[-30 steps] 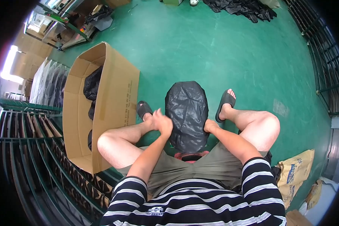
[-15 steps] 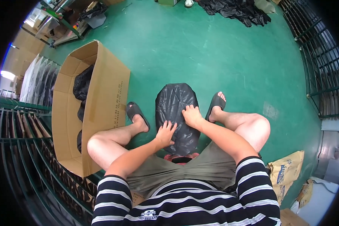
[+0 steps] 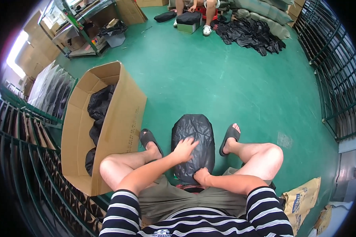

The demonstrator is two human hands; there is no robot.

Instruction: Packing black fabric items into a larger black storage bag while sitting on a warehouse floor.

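Observation:
A black plastic bag (image 3: 193, 132), long, rounded and stuffed, lies between my legs with its narrower end toward me. My left hand (image 3: 185, 150) is over its middle, fingers spread and slightly blurred. Low on the bag's near right edge is my right hand (image 3: 202, 176), fingers curled in on the black plastic. What the bag contains is hidden. Beneath its near end shows a bit of a red object (image 3: 192, 188), mostly covered.
At my left stands a tall open cardboard box (image 3: 124, 130) holding several black bundles (image 3: 101, 102). Black sheeting (image 3: 249, 35) lies far off, near a seated person with another black bag (image 3: 188, 17). Metal racks (image 3: 338, 79) line both sides; a brown paper sack (image 3: 302, 197) lies right.
My right hand has moved down the bag to its near edge and curled in. My left hand has shifted up toward the bag's middle. The view has tilted up, showing the seated person.

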